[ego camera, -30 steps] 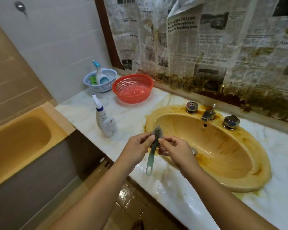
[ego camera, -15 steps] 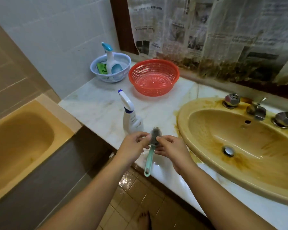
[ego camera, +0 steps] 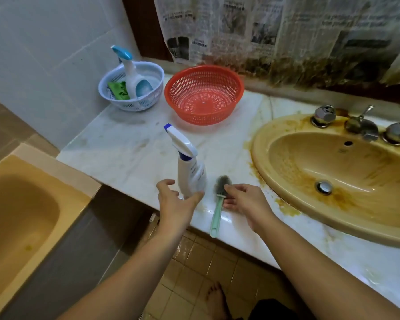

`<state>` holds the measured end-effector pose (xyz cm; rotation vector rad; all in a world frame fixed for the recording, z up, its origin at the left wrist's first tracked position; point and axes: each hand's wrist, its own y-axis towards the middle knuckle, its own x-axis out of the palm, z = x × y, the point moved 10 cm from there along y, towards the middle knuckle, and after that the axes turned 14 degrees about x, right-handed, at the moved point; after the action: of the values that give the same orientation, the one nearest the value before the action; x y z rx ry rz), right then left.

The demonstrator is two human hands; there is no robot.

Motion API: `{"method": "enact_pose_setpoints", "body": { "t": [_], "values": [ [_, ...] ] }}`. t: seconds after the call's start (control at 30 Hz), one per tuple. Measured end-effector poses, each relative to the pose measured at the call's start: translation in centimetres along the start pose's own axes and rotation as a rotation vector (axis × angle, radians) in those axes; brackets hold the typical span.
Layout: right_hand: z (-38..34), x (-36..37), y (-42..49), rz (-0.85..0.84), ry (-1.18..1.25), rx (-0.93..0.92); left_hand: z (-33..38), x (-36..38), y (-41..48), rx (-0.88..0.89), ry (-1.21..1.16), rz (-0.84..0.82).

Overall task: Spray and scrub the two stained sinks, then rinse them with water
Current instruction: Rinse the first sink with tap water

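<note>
In the head view, the stained sink (ego camera: 333,172) is seen still brown and unscrubbed. The left hand (ego camera: 178,202) is opened around the spray bottle (ego camera: 189,167), not yet closed. The scrub brush (ego camera: 218,199), lying on the marble surface (ego camera: 129,153), is touched by the loose grip of the right hand (ego camera: 245,202). Spraying, scrubbing and rinsing are judged left.
</note>
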<state>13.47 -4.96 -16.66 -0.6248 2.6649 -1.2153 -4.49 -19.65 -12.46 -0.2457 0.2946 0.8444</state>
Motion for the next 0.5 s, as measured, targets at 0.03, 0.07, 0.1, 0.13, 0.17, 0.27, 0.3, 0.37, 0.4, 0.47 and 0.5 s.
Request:
{"method": "enact_pose_setpoints", "body": {
  "t": [0.03,0.07,0.1,0.13,0.17,0.27,0.3,0.37,0.4,0.47,0.5],
  "values": [
    [0.0,0.1,0.1,0.001,0.002,-0.001,0.0,0.2,0.3,0.019,0.001,-0.016],
    [0.1,0.1,0.2,0.002,0.006,0.000,0.2,0.4,0.7,0.048,0.020,-0.027],
    [0.2,0.3,0.3,0.000,0.013,0.002,0.3,0.4,1.0,0.078,0.049,-0.034],
    [0.2,0.4,0.4,-0.002,0.022,0.004,0.5,0.5,1.2,0.108,0.077,-0.041],
    [0.3,0.5,0.4,-0.005,0.031,0.006,0.6,0.6,1.5,0.132,0.099,-0.049],
    [0.4,0.6,0.4,-0.002,0.056,0.008,0.9,1.1,1.9,0.165,0.153,-0.083],
    [0.4,0.6,0.4,0.000,0.061,0.009,1.1,1.3,2.1,0.175,0.162,-0.091],
    [0.4,0.6,0.3,0.002,0.076,0.016,1.5,1.7,2.2,0.192,0.179,-0.108],
    [0.4,0.6,0.2,-0.002,0.082,0.018,1.7,2.0,2.3,0.198,0.183,-0.119],
    [0.3,0.6,0.0,-0.010,0.089,0.011,2.0,2.6,2.4,0.201,0.187,-0.139],
    [0.2,0.5,-0.1,-0.010,0.093,0.003,2.2,2.9,2.4,0.201,0.188,-0.144]
  ]
}}
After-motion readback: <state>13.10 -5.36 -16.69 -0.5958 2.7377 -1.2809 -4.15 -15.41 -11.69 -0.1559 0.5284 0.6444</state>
